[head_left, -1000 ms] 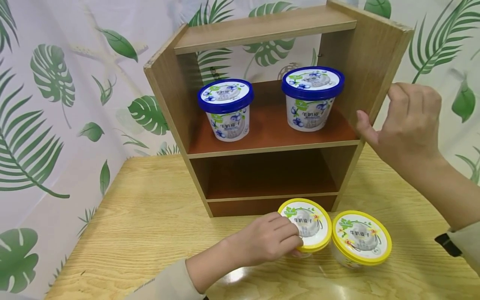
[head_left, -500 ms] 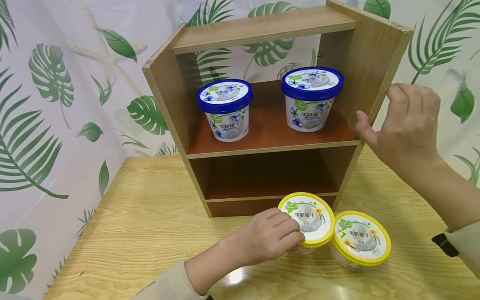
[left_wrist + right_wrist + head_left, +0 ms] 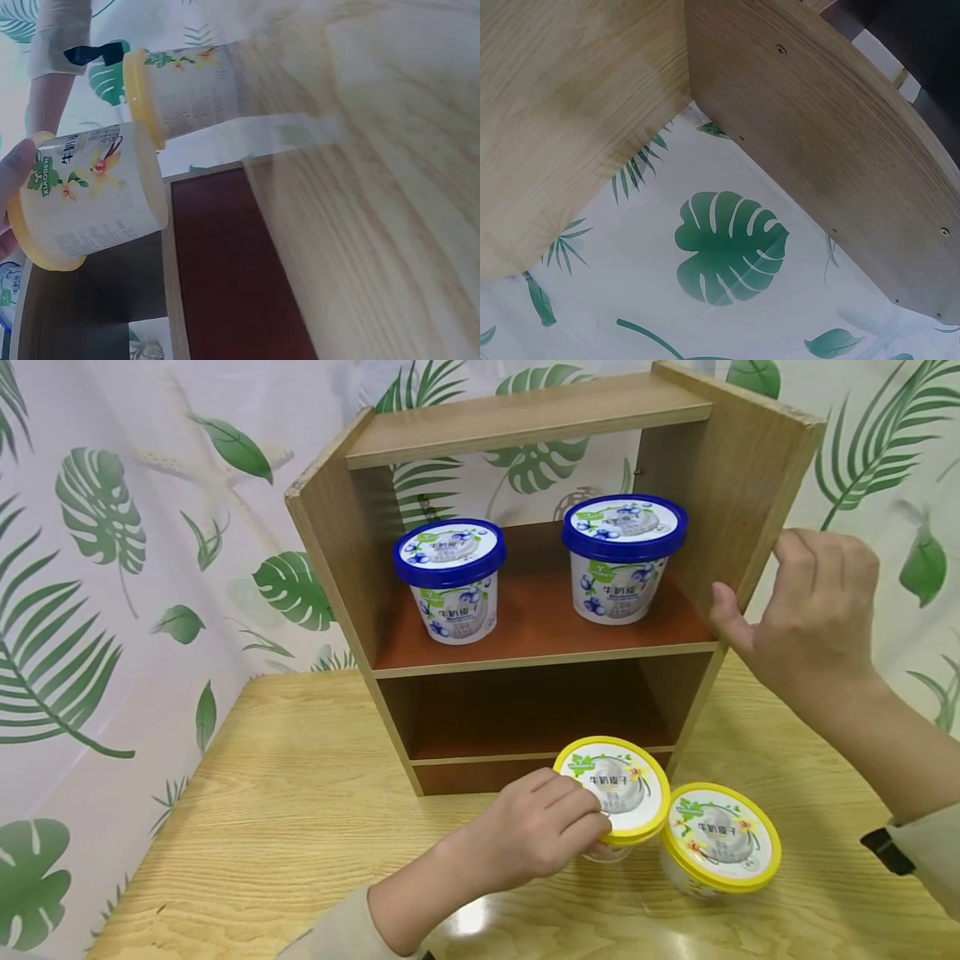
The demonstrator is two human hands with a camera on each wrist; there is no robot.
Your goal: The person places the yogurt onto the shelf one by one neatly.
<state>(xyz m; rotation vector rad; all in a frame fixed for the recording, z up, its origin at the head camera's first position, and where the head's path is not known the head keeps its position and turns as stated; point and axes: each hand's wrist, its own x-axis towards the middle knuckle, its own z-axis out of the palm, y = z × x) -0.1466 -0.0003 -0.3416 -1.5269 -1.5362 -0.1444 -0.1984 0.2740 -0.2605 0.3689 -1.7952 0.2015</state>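
My left hand [image 3: 528,827] grips a yellow-lidded ice cream tub [image 3: 626,789] by its lid rim from the left. In the left wrist view this tub [image 3: 94,195] is tilted, its base clear of the table. Close to its right stands a second yellow-lidded tub [image 3: 722,842]. My right hand [image 3: 821,610] holds the right side panel of a small wooden shelf [image 3: 761,493], thumb at the front edge and fingers bent at the outer side. The right wrist view shows the panel's outer face [image 3: 817,120], but no hand.
Two blue-lidded tubs, one left [image 3: 450,581] and one right [image 3: 622,560], stand on the shelf's upper board. Below it is a dark lower compartment [image 3: 525,710]. The shelf stands on a wooden table [image 3: 285,827] before a leaf-patterned cloth [image 3: 172,535].
The held yellow-lidded tub has risen and moved slightly away from me, toward the shelf, with my left hand. My right hand keeps its place on the panel.
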